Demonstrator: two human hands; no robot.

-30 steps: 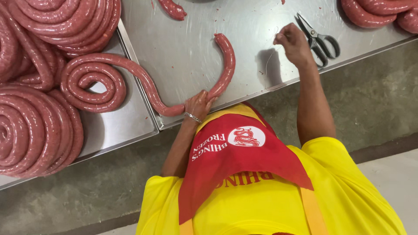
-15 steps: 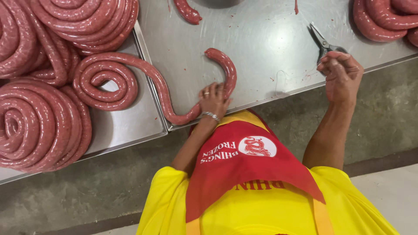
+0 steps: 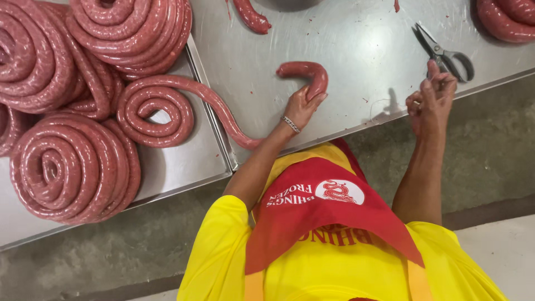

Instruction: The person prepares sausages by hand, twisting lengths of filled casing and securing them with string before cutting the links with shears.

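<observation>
A long red raw sausage [image 3: 217, 106] runs from a coil [image 3: 153, 111] on the left tray across to the steel table. My left hand [image 3: 301, 106], with a bracelet on the wrist, grips it just below its curled free end [image 3: 306, 71]. My right hand [image 3: 432, 97] hovers over the table's front edge with its fingertips pinched together; whether anything thin is between them is not clear. A thin thread [image 3: 380, 106] lies on the table just left of that hand. Grey-handled scissors [image 3: 446, 53] lie untouched just beyond the right hand.
Several big sausage coils [image 3: 72, 167] fill the steel tray [image 3: 184, 167] at left and stack at the back [image 3: 131, 33]. A short sausage piece [image 3: 252, 17] lies at the top, more coils [image 3: 510, 19] at top right. The steel table [image 3: 356, 44] ends over a concrete floor.
My left hand has moved up the sausage toward its end, which now curls tighter. My right hand has drawn back from the scissors to the table's front edge.
</observation>
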